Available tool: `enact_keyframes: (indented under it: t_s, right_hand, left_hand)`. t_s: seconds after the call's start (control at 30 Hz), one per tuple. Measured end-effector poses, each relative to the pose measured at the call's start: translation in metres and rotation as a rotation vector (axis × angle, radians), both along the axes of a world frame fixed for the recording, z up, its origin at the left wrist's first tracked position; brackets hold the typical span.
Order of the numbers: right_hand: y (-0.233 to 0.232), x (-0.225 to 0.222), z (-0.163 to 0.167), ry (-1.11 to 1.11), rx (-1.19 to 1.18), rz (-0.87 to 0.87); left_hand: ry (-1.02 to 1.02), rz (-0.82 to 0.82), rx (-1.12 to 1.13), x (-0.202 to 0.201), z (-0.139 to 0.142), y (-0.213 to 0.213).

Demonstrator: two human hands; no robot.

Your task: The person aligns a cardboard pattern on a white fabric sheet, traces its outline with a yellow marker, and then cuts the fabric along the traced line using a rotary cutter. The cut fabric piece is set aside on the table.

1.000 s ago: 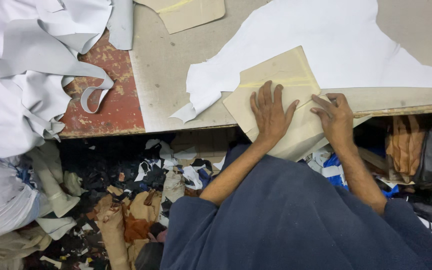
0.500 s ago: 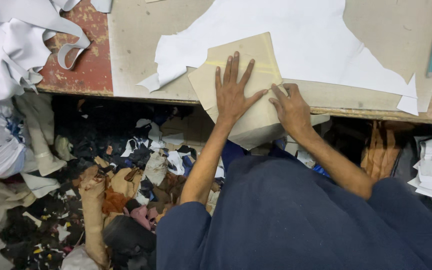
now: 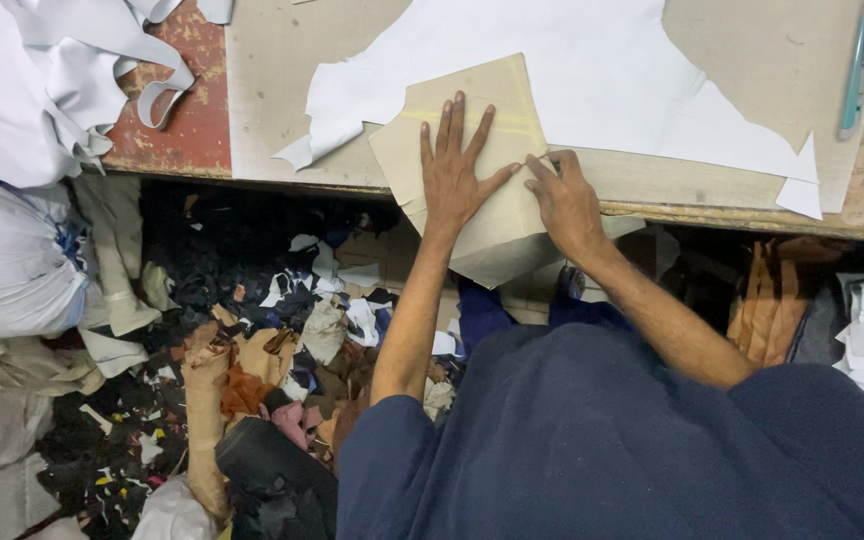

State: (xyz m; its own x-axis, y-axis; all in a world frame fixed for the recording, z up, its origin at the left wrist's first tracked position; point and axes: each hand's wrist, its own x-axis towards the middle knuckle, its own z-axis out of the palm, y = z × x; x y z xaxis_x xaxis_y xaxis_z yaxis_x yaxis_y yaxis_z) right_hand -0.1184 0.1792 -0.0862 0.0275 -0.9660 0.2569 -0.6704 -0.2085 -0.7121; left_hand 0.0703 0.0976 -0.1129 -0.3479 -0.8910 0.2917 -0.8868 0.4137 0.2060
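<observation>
Here my left hand (image 3: 455,175) lies flat with its grip spread wide, all fingers fanned, pressing on a tan cardboard pattern piece (image 3: 472,165) that overhangs the near edge of the tabletop (image 3: 742,70). My right hand (image 3: 564,200) rests just beside it at the pattern's right edge, fingers drawn together at that edge; whether that grip pinches anything I cannot tell. The pattern lies partly over a large white sheet of material (image 3: 552,60), irregularly cut, which spreads across the middle of the tabletop. To the far right a teal pen (image 3: 855,70) lies near the edge, well apart from my hands. At the left a worn red patch of surface (image 3: 187,125) shows, with a curled white strip (image 3: 167,90) on it and a heap of white material (image 3: 22,80) crowding the corner. Nothing sits between my hands and the pattern. Below the tabletop the floor (image 3: 252,330) is dark and littered with offcuts in tan, white, pink and black, with pale stuffed sacks (image 3: 7,270) stacked at the left and tan pieces (image 3: 767,300) hanging at the right. My dark blue sleeves fill the lower part of the view.
</observation>
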Motion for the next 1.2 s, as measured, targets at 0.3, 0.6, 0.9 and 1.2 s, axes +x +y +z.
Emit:
enact_keyframes:
  t_s: [0.3, 0.6, 0.9, 1.2]
  right_hand:
    - [0.005, -0.008, 0.014, 0.031, 0.058, 0.063]
    - [-0.033, -0.229, 0.044, 0.288, -0.149, -0.477]
    - [-0.084, -0.292, 0.069, 0.498, 0.230, -0.435]
    - [-0.070, -0.285, 0.063, 0.496, 0.044, -0.457]
  left_hand:
    - [-0.052, -0.026, 0.071, -0.005, 0.015, 0.002]
    - [-0.083, -0.048, 0.063, -0.015, 0.034, 0.006]
    - [-0.043, -0.015, 0.027, -0.011, 0.048, 0.007]
    - [-0.046, -0.037, 0.046, -0.008, 0.040, 0.006]
